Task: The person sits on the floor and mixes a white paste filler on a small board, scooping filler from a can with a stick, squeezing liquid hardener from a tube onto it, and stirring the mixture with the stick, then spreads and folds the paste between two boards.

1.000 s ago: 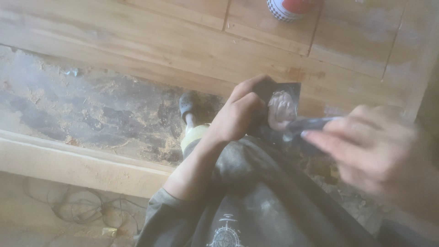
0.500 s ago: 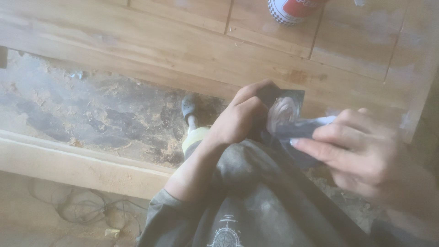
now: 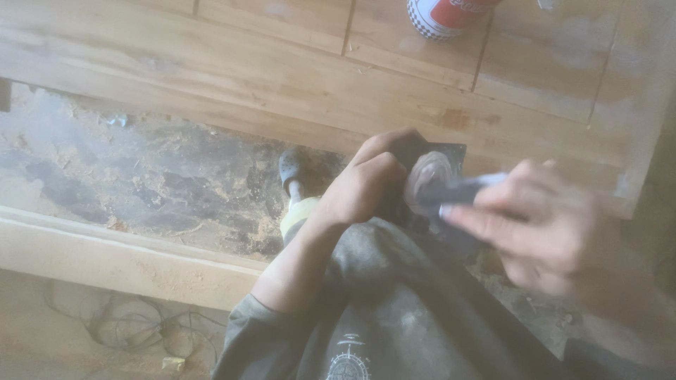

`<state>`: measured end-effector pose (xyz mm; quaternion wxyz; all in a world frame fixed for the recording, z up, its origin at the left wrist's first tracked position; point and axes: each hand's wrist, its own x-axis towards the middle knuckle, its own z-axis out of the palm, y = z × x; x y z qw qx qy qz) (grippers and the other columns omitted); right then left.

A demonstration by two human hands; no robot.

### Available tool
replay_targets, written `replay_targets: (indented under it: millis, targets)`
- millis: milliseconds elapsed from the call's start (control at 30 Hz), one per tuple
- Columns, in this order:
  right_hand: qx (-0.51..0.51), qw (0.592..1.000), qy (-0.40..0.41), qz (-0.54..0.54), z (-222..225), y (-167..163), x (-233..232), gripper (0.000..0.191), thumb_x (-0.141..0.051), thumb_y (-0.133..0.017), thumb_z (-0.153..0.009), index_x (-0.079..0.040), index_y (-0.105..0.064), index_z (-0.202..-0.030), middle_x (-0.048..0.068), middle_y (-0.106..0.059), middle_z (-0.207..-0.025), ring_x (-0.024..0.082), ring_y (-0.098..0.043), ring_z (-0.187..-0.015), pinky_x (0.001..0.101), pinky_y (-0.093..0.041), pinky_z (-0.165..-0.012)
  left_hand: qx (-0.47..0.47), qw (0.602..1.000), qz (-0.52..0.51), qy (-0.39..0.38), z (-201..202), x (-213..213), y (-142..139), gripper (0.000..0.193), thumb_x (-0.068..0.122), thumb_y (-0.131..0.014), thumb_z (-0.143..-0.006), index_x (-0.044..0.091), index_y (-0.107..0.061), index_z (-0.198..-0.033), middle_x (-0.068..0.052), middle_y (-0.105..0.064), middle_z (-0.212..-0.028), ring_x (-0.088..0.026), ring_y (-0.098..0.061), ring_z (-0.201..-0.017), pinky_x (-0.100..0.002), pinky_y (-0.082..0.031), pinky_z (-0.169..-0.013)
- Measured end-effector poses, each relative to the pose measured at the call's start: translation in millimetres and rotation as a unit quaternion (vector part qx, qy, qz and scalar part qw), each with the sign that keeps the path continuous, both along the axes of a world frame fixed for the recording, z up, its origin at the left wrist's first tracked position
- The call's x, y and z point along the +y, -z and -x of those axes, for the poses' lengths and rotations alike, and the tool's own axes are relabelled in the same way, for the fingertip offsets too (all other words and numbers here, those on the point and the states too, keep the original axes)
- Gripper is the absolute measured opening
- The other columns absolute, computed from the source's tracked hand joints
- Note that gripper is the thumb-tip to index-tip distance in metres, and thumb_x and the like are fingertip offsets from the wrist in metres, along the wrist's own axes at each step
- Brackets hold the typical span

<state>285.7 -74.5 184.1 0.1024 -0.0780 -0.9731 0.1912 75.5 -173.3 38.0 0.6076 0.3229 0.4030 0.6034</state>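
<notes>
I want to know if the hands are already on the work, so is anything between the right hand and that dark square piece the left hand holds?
Nothing separate shows between them. The left hand grips the dark square piece against the knee; the right hand holds a dark tool whose tip reaches the piece. The contact itself is blurred.

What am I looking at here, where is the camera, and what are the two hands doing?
The single view comes from a camera worn on a person's head, looking down past their grey-clad knee. No machine is involved, only two bare hands. The left hand has its grip closed over a small dark flat square piece resting on the pale wooden plank surface. The right hand, blurred, holds a slim pale stick-like tool against it. A red and white can stands on the planks; a sawdust-strewn floor lies below.
</notes>
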Motion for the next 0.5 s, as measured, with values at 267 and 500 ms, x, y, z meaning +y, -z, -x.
replay_targets:
  millis: [267,500]
  targets:
    - [-0.041,0.998,-0.035,-0.011,-6,3,1,0.064,-0.001,-0.066,-0.057,-0.008,-0.076,-0.12,0.002,-0.065,-0.097,0.021,-0.056,-0.082,0.0375,-0.043,-0.07,-0.068,0.996,0.011,0.051,8,2,-14,0.033,0.007,-0.045,-0.086,-0.005,-0.063,-0.112,-0.009,-0.065,-0.096,-0.018,-0.061,-0.088,-0.03,-0.051,-0.077]
    - [-0.053,0.997,0.026,-0.04,-5,-1,-1,0.056,0.002,-0.067,-0.058,-0.01,-0.077,-0.112,0.003,-0.064,-0.092,0.024,-0.058,-0.082,0.0411,-0.044,-0.071,-0.066,0.995,0.01,0.073,12,3,-20,0.032,0.012,-0.047,-0.081,-0.005,-0.063,-0.104,-0.009,-0.064,-0.088,-0.018,-0.06,-0.077,-0.03,-0.049,-0.065]
